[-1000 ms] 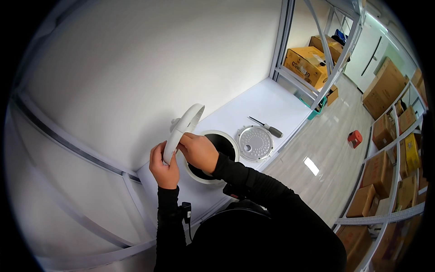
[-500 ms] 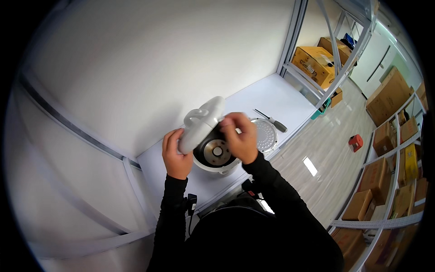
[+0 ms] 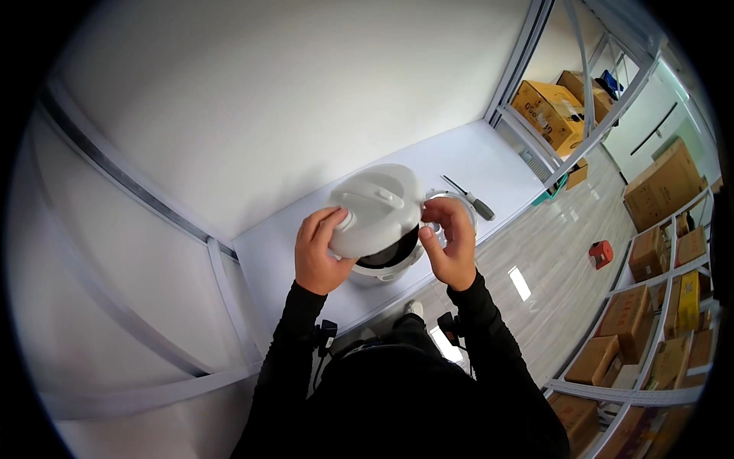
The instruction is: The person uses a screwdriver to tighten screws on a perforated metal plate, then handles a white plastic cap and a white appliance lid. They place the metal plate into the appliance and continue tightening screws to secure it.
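A white rice cooker lid (image 3: 365, 214) with a raised handle is tilted over the rice cooker (image 3: 382, 277). Its dark inside shows only below the lid's near edge. My left hand (image 3: 319, 252) grips the lid's left side, thumb underneath and fingers over the rim. At the right edge of the lid, my right hand (image 3: 453, 246) is curled with fingertips and thumb at the rim, seemingly pinching it. Behind that hand lies a round metal inner plate (image 3: 463, 205), partly covered. A screwdriver (image 3: 480, 208) with a grey handle rests just beyond the plate.
The white table (image 3: 267, 252) runs along a pale wall, with metal frame posts (image 3: 516, 69) at its far right end. Cardboard boxes fill a shelf rack (image 3: 650, 382) on the right. A red object (image 3: 601, 254) sits on the floor.
The lid has come down from a steep tilt to a flatter one, hiding most of the cooker's inside. My right hand has moved from over the cooker's opening to the lid's right edge.
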Tool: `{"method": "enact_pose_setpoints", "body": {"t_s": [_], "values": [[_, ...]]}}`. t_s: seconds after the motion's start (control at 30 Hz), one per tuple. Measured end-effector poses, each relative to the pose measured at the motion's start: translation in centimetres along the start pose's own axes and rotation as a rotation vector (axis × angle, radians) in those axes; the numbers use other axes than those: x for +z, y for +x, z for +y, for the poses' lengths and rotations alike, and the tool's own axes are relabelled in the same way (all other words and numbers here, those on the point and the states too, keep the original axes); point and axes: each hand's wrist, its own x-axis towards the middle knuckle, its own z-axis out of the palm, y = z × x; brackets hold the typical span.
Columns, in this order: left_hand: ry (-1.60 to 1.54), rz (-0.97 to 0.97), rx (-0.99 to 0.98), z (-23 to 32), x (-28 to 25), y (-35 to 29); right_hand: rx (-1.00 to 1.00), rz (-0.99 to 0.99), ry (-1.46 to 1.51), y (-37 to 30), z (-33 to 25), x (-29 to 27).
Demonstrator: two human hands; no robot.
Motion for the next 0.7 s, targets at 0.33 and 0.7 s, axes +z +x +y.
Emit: {"method": "enact_pose_setpoints", "body": {"t_s": [0.33, 0.7], "values": [[-0.331, 0.248, -0.352, -3.7, -1.4, 2.2, 0.254, 0.125, -0.236, -0.8, 3.4, -3.5], [-0.426, 0.343, -0.556, -7.3, -1.5, 3.4, 0.527, 0.091, -0.467, -5.7, 11.0, -8.0]]}}
